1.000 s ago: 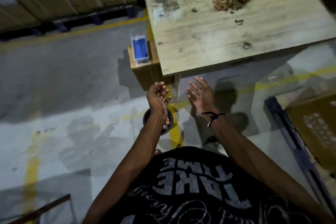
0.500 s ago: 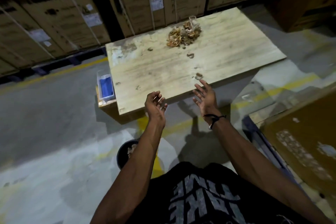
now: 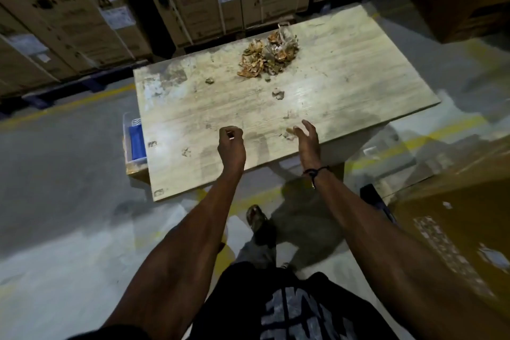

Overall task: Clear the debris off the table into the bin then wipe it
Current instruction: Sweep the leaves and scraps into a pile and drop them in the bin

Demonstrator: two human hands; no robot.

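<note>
Pale scuffed wood table (image 3: 345, 85), crumpled brown debris heap (image 3: 269, 56), left hand (image 3: 231, 145) curled empty, right hand (image 3: 307, 141) splayed empty

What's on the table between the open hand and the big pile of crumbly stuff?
In the head view, between the right hand and the debris pile lies one loose scrap on the table; otherwise only stained wood.

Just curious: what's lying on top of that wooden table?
On the table: a debris pile at the far edge, scattered scraps, stains. Both hands hide a little.
</note>
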